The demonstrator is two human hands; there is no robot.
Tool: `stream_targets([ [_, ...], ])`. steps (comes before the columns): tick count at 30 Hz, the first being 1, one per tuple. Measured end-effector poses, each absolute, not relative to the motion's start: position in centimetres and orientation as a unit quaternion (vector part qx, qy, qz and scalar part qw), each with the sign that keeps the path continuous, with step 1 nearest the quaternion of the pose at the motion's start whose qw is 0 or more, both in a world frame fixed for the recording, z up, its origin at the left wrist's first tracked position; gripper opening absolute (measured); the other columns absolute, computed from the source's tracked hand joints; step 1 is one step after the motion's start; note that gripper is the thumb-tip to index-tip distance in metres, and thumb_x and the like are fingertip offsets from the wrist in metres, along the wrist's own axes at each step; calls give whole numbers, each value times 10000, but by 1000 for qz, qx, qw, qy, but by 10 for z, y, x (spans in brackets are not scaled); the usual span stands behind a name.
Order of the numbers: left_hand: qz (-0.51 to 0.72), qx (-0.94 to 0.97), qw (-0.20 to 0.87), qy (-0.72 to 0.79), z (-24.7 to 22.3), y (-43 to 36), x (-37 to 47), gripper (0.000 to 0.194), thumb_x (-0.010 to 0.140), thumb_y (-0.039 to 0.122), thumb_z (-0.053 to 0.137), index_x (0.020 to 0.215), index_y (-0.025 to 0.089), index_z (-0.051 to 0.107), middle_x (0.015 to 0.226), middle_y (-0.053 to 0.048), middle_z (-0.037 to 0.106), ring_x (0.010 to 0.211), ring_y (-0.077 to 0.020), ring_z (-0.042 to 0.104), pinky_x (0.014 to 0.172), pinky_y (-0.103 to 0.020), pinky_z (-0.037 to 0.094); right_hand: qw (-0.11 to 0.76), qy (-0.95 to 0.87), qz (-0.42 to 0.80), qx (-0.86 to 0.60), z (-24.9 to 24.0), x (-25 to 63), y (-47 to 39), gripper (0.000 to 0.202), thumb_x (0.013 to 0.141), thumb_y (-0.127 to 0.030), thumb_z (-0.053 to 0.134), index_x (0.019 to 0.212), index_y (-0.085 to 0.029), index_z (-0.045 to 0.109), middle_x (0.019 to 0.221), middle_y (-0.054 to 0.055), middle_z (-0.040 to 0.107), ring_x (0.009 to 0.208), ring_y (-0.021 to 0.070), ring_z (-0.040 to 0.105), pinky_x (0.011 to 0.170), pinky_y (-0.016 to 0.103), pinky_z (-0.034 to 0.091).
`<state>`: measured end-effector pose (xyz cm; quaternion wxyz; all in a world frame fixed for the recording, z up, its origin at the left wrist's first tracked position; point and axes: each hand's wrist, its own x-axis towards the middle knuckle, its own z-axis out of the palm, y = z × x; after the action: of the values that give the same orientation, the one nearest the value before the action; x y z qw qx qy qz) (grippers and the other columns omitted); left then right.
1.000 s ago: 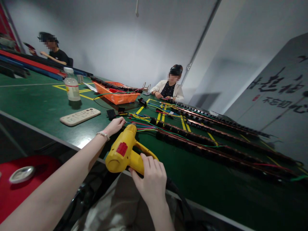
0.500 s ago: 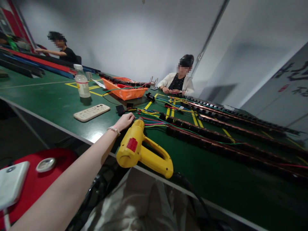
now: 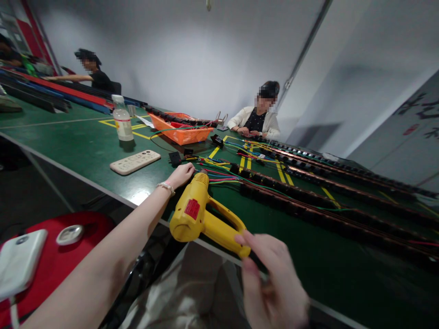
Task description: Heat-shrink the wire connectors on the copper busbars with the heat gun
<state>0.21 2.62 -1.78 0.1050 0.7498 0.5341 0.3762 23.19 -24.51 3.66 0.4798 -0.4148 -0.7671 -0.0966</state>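
Note:
A yellow heat gun lies at the front edge of the green table, its nozzle pointing away from me. My right hand, blurred, has thumb and forefinger around the end of the gun's handle. Beyond the gun body, my left hand rests on the table beside the nozzle with its fingers closed. Coloured wires run up to those fingertips; what is pinched in them is hidden. The wires come out of long dark strips with copper-coloured lengths, stretching off to the right.
A beige phone, a bottle and an orange basket stand left and beyond my left hand. Black connectors lie near it. Another person works across the table. A red stool holds a white phone and a tape roll.
My right hand has come into view from below and reached the heat gun's handle. The gun and my left hand stay in place; the view has shifted slightly.

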Motion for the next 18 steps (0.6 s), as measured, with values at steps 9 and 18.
stream_targets([
  [9, 373, 754, 103, 530, -23, 32, 0, 304, 858, 344, 357, 786, 158, 587, 752, -58, 641, 699, -173, 563, 646, -263, 406, 333, -744, -121, -566, 1, 211, -189, 311, 940, -375, 353, 1003, -205, 606, 892, 16, 653, 813, 148, 569, 718, 268, 338],
  [18, 401, 747, 135, 513, -19, 24, 3, 271, 860, 324, 362, 749, 168, 554, 710, -41, 625, 648, -153, 549, 587, -243, 397, 317, -726, -174, -585, 2, 243, -190, 367, 952, -361, 316, 721, -204, 555, 660, -7, 583, 623, 137, 490, 624, 257, 277],
])
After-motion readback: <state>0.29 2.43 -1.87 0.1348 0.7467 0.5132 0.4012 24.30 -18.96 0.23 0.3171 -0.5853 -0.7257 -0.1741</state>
